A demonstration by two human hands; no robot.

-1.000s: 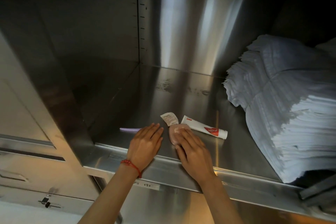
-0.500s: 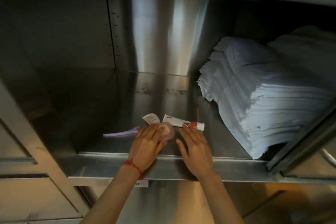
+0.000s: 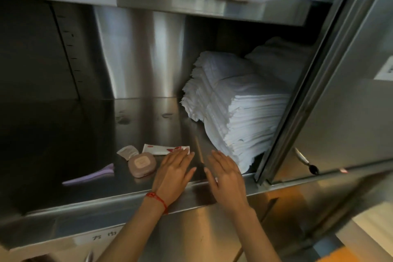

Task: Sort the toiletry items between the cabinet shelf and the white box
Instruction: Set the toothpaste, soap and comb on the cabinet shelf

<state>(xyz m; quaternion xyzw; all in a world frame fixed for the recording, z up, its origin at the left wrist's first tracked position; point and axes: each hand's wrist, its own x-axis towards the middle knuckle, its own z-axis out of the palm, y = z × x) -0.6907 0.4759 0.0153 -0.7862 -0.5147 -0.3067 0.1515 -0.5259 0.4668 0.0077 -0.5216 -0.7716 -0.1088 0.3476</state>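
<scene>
Both hands lie flat at the front of the steel shelf [image 3: 212,138], fingers straight and spread, each grip released and holding nothing. The left hand [image 3: 173,173], a red string at its wrist, has its fingertips on the near end of the white tube [image 3: 162,149]; the right hand [image 3: 226,173] rests on bare metal just beside the stack of white cloths [image 3: 238,112]. Half a second ago both hands sat closer to the soap, the left partly over it; now they have shifted right and the soap [image 3: 142,164] lies uncovered just left of the left hand. Behind the soap, touching it, is a small sachet [image 3: 127,152], with the tube running right from there. The purple razor [image 3: 89,175] lies farther left, well apart from both hands.
</scene>
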